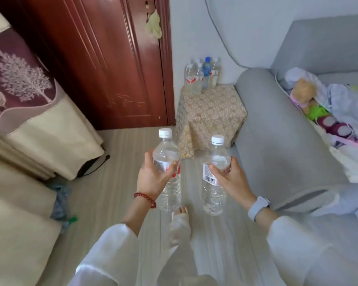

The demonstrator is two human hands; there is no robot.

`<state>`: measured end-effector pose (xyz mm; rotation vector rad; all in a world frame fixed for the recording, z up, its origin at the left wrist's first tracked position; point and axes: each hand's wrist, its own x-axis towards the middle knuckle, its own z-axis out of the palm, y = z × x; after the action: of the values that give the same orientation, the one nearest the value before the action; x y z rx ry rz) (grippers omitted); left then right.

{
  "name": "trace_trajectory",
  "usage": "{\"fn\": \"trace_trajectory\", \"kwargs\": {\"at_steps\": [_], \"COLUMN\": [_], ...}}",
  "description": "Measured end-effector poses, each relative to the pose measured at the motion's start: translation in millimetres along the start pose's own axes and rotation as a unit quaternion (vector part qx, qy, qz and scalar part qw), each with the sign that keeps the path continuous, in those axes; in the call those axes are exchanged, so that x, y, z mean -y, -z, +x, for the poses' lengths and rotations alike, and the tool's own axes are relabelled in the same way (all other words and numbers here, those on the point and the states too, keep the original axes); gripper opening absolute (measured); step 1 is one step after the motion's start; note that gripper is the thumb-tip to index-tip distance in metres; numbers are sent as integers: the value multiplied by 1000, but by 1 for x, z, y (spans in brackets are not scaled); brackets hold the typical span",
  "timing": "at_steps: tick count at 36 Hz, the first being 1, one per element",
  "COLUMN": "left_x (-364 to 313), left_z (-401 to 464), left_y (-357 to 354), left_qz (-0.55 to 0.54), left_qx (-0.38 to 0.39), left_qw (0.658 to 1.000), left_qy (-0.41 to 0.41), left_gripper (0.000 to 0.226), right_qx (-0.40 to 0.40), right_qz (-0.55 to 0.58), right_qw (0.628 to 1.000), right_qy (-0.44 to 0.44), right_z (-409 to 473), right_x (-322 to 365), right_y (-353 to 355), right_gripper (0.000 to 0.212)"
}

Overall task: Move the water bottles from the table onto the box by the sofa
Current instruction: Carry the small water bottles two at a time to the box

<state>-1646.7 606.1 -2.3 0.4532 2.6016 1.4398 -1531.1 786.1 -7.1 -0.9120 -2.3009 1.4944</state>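
Pale wooden flooring (pixel 120 182) is seen below two upright clear bottles. One bottle (pixel 168 170) is gripped by the left hand (pixel 153 176), the other bottle (pixel 214 176) by the right hand (pixel 229 178) — both carried in the air. Ahead, beside the grey sofa (pixel 277 131), a cloth-covered box (pixel 211 114) is topped by a cluster of bottles (pixel 202 76) at its far edge.

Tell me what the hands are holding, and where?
Each holds a water bottle upright by its middle: left hand grips left bottle, right hand grips right bottle.
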Motion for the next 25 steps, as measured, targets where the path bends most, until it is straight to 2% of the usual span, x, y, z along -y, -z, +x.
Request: {"fn": "trace_trajectory", "kwargs": {"at_steps": [8, 13, 20, 25], "left_x": [-22, -47, -66, -66], "left_z": [201, 299, 410, 483], "left_y": [-51, -93, -175, -245], "left_qz": [-23, -23, -29, -23], "left_qx": [42, 81, 122, 120], "left_qw": [999, 996, 992, 992], "left_qy": [-10, -14, -10, 41], "left_gripper": [54, 58, 59, 69], "right_qx": [-23, -61, -59, -32], "right_qz": [-8, 8, 5, 16], "right_qw": [999, 996, 994, 993], "right_qy": [-22, -65, -92, -109], "right_z": [191, 281, 414, 520], "right_x": [35, 43, 25, -5], "right_y": [-9, 6, 25, 40], "right_gripper": [40, 43, 43, 51]}}
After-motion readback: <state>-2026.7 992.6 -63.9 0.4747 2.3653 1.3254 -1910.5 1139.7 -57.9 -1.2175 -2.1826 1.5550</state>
